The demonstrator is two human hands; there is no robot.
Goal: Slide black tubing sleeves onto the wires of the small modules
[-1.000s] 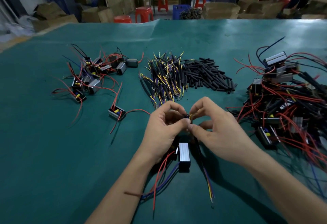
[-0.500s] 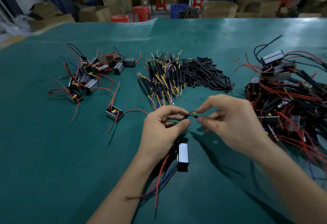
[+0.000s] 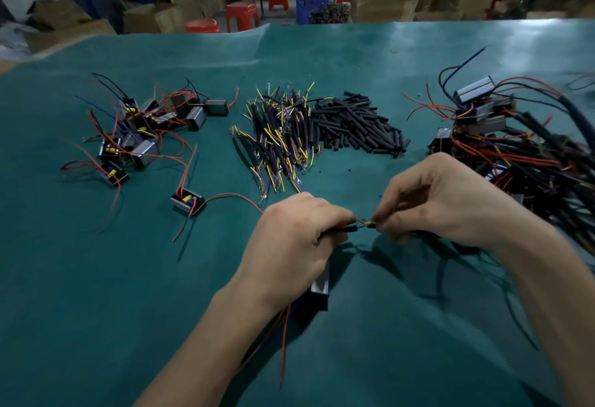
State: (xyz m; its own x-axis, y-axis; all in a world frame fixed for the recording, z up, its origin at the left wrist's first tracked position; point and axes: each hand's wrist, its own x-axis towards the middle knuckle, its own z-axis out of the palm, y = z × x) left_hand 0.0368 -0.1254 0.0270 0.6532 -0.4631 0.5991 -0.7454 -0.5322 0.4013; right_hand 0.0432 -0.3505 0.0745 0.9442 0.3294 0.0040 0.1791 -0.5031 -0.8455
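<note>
Over the green mat [image 3: 96, 278], left hand [image 3: 289, 245] pinching the sleeved wire [image 3: 338, 229], right hand [image 3: 441, 200] pinching the yellow-blue wire tips [image 3: 367, 223]: best kept taut and straight while sliding.

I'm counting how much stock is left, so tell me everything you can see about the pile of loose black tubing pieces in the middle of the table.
The pile of black tubing pieces is a loose heap of short, matte black sleeves, rubbery or plastic in look, cut to similar lengths and lying criss-crossed at many angles. It rests on the green table cover, beyond both hands, which do not touch it. Its left edge runs into the bundle of yellow and purple wires. A few tiny black bits lie loose on the cover near its front edge.
</note>
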